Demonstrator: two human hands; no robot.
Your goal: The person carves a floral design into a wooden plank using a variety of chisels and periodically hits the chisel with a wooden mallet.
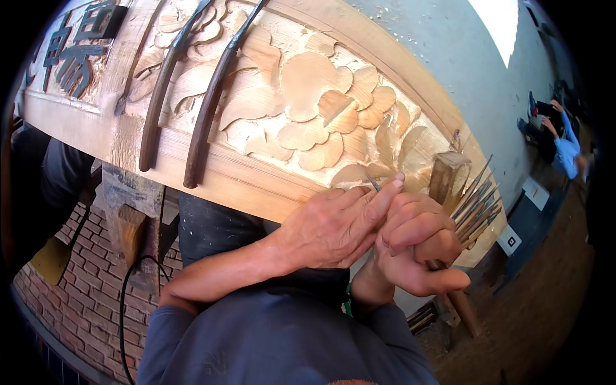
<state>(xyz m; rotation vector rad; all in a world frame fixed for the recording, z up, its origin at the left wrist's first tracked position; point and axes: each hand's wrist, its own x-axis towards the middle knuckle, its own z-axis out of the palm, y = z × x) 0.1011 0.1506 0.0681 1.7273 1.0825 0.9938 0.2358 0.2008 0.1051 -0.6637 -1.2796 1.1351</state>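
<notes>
A wooden panel (240, 176) carved with a relief of leaves and rounded petals lies before me. My right hand (420, 237) is wrapped around the handle of a carving chisel (376, 186), whose butt end peeks out below the fingers. Pressed against the right one, my left hand (337, 224) has its fingers around the front of the same chisel. The thin metal blade sticks out past the fingertips, over the carved petals near the panel's front edge. Both hands hide most of the chisel.
Two long dark-handled chisels (208, 115) (158, 106) lie across the panel's left part. Beyond them are dark raised characters (86, 54). A wooden block (448, 174) and a bundle of slim tools (476, 208) sit at the right end. Another person (564, 144) is far right.
</notes>
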